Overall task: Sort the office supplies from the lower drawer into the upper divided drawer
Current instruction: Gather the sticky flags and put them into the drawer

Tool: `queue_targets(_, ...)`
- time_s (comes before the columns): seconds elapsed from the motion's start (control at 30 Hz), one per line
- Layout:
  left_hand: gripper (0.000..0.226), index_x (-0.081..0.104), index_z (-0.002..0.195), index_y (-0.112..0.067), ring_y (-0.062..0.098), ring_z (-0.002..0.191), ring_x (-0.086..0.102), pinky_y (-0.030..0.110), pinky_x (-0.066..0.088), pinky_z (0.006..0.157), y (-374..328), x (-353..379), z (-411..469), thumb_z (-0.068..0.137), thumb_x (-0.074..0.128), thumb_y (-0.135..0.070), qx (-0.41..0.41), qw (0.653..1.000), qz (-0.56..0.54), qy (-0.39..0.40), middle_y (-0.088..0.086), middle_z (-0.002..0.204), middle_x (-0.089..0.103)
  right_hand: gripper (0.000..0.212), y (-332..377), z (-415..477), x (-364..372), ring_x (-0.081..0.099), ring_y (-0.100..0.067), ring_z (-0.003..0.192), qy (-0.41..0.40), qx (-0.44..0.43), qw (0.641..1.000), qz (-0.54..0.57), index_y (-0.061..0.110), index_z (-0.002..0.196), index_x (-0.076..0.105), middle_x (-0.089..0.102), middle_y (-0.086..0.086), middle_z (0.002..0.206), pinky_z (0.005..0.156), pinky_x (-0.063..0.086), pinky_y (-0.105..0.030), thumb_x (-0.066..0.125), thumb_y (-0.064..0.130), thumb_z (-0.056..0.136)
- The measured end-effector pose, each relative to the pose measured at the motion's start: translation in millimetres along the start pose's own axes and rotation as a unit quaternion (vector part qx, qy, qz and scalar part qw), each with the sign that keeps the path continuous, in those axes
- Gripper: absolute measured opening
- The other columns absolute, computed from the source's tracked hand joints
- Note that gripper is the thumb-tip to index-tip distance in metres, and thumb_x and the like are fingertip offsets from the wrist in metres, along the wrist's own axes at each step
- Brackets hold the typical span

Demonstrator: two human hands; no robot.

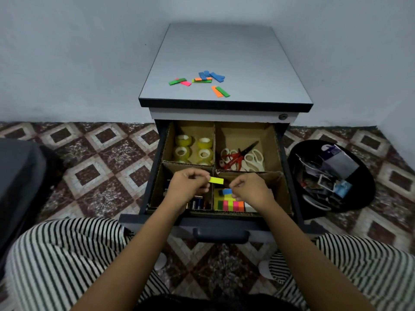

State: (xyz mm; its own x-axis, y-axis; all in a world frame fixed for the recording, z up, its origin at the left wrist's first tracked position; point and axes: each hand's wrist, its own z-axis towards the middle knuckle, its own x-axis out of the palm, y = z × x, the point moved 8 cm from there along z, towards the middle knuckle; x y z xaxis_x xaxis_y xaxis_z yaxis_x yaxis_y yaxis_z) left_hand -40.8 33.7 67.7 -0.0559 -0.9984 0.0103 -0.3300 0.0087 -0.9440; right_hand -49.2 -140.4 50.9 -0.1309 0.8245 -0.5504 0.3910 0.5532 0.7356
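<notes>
Left hand (187,187) fingers pinch a yellow sticky flag (216,180) over the divided drawer (247,135). At its 3 o'clock, the right hand (252,191) has its fingers curled; whether they grip anything is unclear.

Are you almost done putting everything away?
Looks close. Done: tape rolls and scissors sit in the back compartments, batteries front left, sticky flags front right. In hand: the left hand pinches a yellow strip. Left: coloured strips on the cabinet top.

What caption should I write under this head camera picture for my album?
Left hand pinches a yellow sticky strip above the divided drawer holding tape rolls and scissors.
</notes>
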Motion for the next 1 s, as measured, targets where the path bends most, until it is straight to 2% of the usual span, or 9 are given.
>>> queue_targets(0.07,0.013,0.064,0.078,-0.004,0.005,0.049,0.059,0.014,0.052,0.052,1.9,-1.1,1.0,0.086,0.059,0.005,-0.009,1.000,-0.023,-0.003,0.008,0.064,0.057,0.018,-0.2,3.7,7.6,0.065,-0.019,0.071,0.009,0.005,1.000,-0.018,0.014,0.073,0.063,0.063,-0.003,0.066,0.075,0.058,-0.034,0.059,0.003,0.086)
queue_targets(0.23,0.014,0.064,0.077,-0.005,0.007,0.054,0.059,0.016,0.054,0.054,4.7,0.6,2.0,0.086,0.060,0.005,-0.006,1.000,-0.024,0.008,0.006,0.063,0.058,0.013,-2.7,5.6,13.6,0.060,-0.013,0.065,0.006,0.018,0.999,-0.046,0.005,0.088,0.069,0.060,-0.002,0.068,0.065,0.054,-0.024,0.056,0.002,0.087)
queue_targets(0.37,0.014,0.064,0.078,-0.006,0.006,0.055,0.060,0.015,0.053,0.055,4.6,2.8,2.5,0.087,0.060,0.003,0.000,1.000,-0.020,0.013,0.006,0.065,0.058,0.017,1.4,5.2,14.1,0.060,-0.015,0.080,-0.014,0.004,0.994,-0.108,0.009,0.088,0.072,0.067,-0.006,0.089,0.069,0.045,-0.019,0.055,0.005,0.087)
queue_targets(0.47,0.013,0.064,0.078,-0.006,0.009,0.058,0.060,0.016,0.054,0.055,4.3,2.6,2.8,0.087,0.060,0.003,0.002,1.000,-0.020,0.012,0.007,0.066,0.058,0.018,1.5,7.7,16.8,0.063,-0.018,0.090,-0.014,0.012,0.990,-0.137,0.012,0.089,0.072,0.068,-0.006,0.101,0.072,0.044,-0.019,0.055,0.006,0.088)
queue_targets(0.57,0.013,0.065,0.078,-0.006,0.011,0.062,0.059,0.016,0.054,0.056,3.8,2.6,3.7,0.086,0.061,0.002,0.005,1.000,-0.017,0.013,0.007,0.067,0.059,0.018,1.8,8.4,17.5,0.064,-0.019,0.091,-0.011,0.016,0.987,-0.161,0.013,0.091,0.072,0.069,-0.006,0.101,0.072,0.045,-0.020,0.056,0.006,0.088)
queue_targets(0.7,0.012,0.066,0.078,-0.008,0.011,0.062,0.060,0.016,0.053,0.055,5.6,2.2,4.2,0.086,0.062,0.001,0.006,1.000,-0.012,0.012,0.007,0.068,0.060,0.020,1.6,7.5,19.0,0.061,-0.018,0.080,-0.013,0.009,0.984,-0.176,0.011,0.089,0.072,0.069,-0.008,0.098,0.068,0.046,-0.021,0.054,0.003,0.087)
queue_targets(0.8,0.013,0.066,0.078,-0.008,0.012,0.064,0.060,0.016,0.054,0.056,5.9,1.7,3.8,0.086,0.061,0.001,0.004,1.000,-0.011,0.013,0.007,0.069,0.060,0.019,1.5,7.0,19.8,0.064,-0.020,0.084,-0.012,0.004,0.982,-0.186,0.011,0.088,0.073,0.070,-0.008,0.097,0.068,0.047,-0.021,0.056,0.003,0.086)
queue_targets(0.93,0.013,0.066,0.079,-0.008,0.012,0.064,0.060,0.016,0.053,0.056,5.3,2.1,3.2,0.086,0.061,0.001,0.003,1.000,-0.011,0.015,0.006,0.069,0.060,0.018,1.0,8.1,21.0,0.059,-0.015,0.076,-0.009,0.006,0.982,-0.189,0.013,0.086,0.073,0.069,-0.006,0.097,0.067,0.045,-0.020,0.057,0.004,0.086)
queue_targets(1.0,0.013,0.065,0.079,-0.009,0.012,0.064,0.060,0.016,0.053,0.056,5.4,1.9,3.1,0.086,0.061,0.001,0.003,1.000,-0.010,0.016,0.006,0.069,0.060,0.018,1.8,6.8,19.7,0.060,-0.015,0.078,-0.014,-0.001,0.983,-0.183,0.014,0.086,0.073,0.069,-0.005,0.097,0.069,0.045,-0.020,0.057,0.005,0.087)
